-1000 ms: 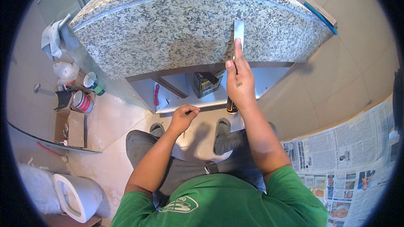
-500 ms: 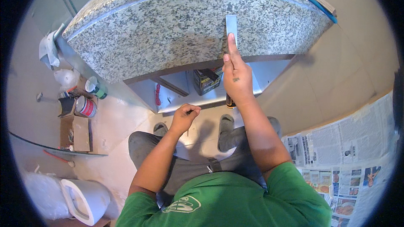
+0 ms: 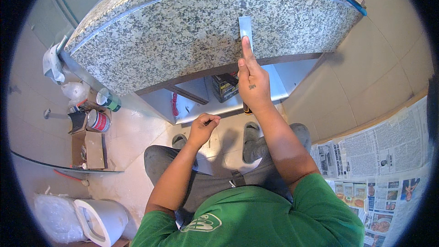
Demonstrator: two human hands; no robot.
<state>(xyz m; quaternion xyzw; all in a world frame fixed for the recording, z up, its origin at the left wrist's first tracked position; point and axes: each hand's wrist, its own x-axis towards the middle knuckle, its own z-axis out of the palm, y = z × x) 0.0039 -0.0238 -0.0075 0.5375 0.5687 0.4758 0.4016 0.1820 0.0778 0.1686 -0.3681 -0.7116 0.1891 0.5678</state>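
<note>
In my right hand (image 3: pixel 254 89) is a scraper (image 3: pixel 245 27), a flat, narrow metal blade with a black and orange handle end showing below the palm. My index finger lies stretched along the blade, and the fingers beneath are hidden. The blade lies over the speckled granite front (image 3: pixel 183 29) of the counter; whether it touches the stone I cannot tell. Lower and to the left, my left hand (image 3: pixel 201 130) is closed in a pinch in front of the cabinet. Something small and dark shows between thumb and fingers, too little to name.
Under the granite, the open cabinet (image 3: pixel 281 80) holds a dark box (image 3: pixel 224 88) and a red bundle (image 3: pixel 174 104). On the left stand a paint can (image 3: pixel 99 120), a green-marked tub (image 3: pixel 109 99), a cardboard box (image 3: pixel 94 150) and a toilet (image 3: pixel 103 222). Newspaper (image 3: pixel 379 155) covers the lower right.
The scraper and my right hand appear slightly farther left against the granite. The whole view has shifted a little. My left hand keeps its pinch.
</note>
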